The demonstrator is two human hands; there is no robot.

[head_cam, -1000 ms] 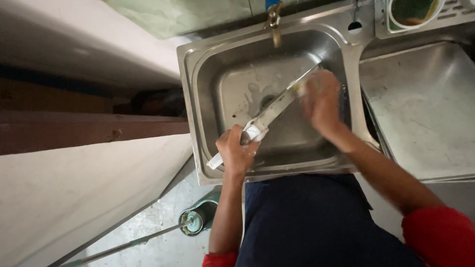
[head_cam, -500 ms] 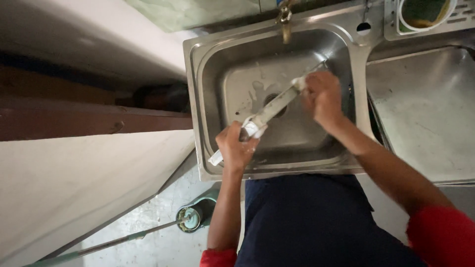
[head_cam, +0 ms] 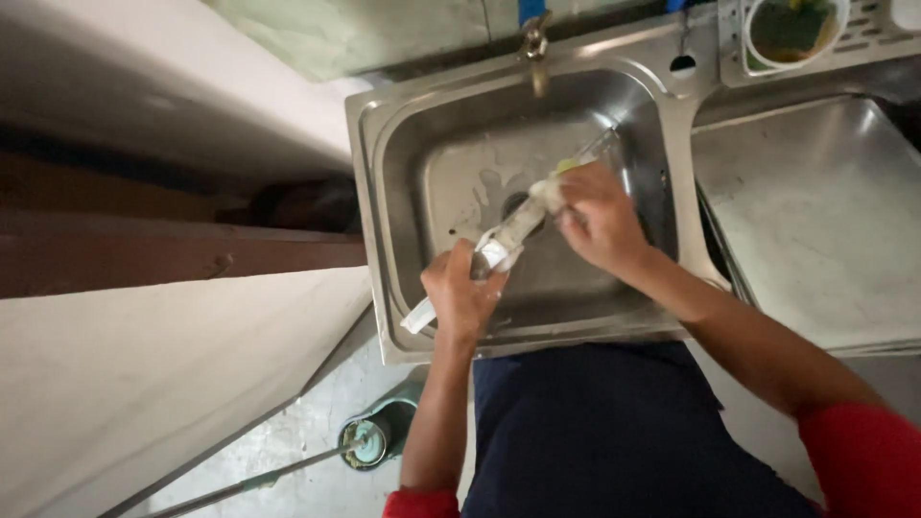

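Note:
My left hand (head_cam: pixel 460 293) grips the white handle of a long knife (head_cam: pixel 508 235) held slantwise over the steel sink (head_cam: pixel 403 144). The blade runs up and to the right across the basin. My right hand (head_cam: pixel 595 216) is closed on a small soapy sponge with a yellow-green edge (head_cam: pixel 554 184) and presses it on the blade's middle. The blade tip shows just past my right hand near the basin's back right corner.
A brass tap (head_cam: pixel 534 43) juts over the sink's back rim. A steel draining board (head_cam: pixel 815 211) lies to the right. A round bowl (head_cam: pixel 791 29) sits in a rack at top right. Below left, a mop and small green bucket (head_cam: pixel 369 441) stand on the floor.
My right hand with the sponge has slid down the blade toward the handle. The left hand keeps its hold on the handle.

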